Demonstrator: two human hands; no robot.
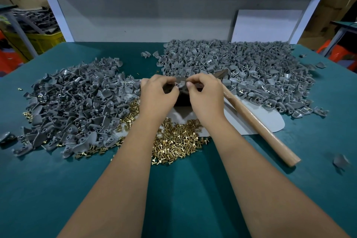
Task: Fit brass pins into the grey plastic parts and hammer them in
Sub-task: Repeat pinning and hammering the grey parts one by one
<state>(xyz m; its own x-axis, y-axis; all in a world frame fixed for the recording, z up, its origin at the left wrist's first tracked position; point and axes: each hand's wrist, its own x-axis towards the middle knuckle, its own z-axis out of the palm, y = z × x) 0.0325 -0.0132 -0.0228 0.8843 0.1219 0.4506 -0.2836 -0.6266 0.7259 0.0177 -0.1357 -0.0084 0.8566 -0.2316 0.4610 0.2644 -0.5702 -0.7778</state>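
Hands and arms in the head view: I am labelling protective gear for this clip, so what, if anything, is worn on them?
Nothing is worn. The left hand and right hand are bare, with no gloves, rings or finger guards showing. Both forearms are uncovered up to the bottom edge of the picture: no sleeves, watch or wristband. Fingernails look short and unpainted.

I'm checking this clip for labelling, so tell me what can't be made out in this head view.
- Grey part: mostly hidden by the left hand and right hand; whether a pin is seated is too small to tell.
- Hammer: head partly hidden behind the right hand.
- Dark block beneath the hands: largely covered.
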